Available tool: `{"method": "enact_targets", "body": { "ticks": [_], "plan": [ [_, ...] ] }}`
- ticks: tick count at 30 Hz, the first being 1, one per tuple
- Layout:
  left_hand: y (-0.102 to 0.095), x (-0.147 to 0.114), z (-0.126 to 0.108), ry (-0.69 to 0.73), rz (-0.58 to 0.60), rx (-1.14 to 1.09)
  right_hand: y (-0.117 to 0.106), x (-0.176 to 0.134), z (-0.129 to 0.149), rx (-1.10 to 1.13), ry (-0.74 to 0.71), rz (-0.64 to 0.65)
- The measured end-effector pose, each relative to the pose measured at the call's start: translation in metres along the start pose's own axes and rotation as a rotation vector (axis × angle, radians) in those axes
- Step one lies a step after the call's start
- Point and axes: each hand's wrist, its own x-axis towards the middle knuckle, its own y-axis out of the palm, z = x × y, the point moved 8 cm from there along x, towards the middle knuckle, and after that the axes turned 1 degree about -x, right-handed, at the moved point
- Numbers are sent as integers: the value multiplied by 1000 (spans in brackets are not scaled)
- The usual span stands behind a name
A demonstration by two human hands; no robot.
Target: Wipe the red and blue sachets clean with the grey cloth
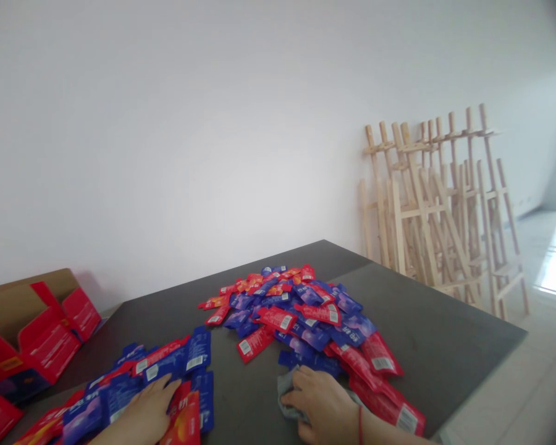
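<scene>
My right hand (323,403) is closed on a bunched grey cloth (286,395) at the table's near side, beside the right-hand end of a large heap of red and blue packets (301,309). My left hand (149,409) rests on a second, lower pile of red and blue packets (120,395) at the near left. Its fingers lie over the packets, slightly apart, and I see none gripped between them. White barcode labels show on many packets. Parts of the left pile are hidden under my hand and forearm.
An opened red cardboard box (46,346) stands at the left edge of the dark table (259,395). Several wooden easels (421,210) lean against the white wall (189,136) on the right. The table's right edge drops to a pale tiled floor (537,352).
</scene>
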Motion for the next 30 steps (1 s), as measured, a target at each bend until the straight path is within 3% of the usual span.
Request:
{"method": "enact_targets", "body": {
  "ticks": [2,6,10,15,22,30],
  "plan": [
    [-8,4,-33,6,-11,72,0,0,1,-10,-5,1],
    [-29,21,-126,165,-188,-7,0,-1,-1,-8,4,10],
    [-30,42,-174,198,-224,-41,1,-2,-3,-4,18,18],
    [-28,34,-182,201,-197,-29,1,-2,-3,-6,17,38],
    [-8,-27,-179,186,-121,-6,0,-5,-3,30,18,-5],
    [8,-64,-189,232,-101,-252,-3,-8,-6,51,16,-36]
  ]
}}
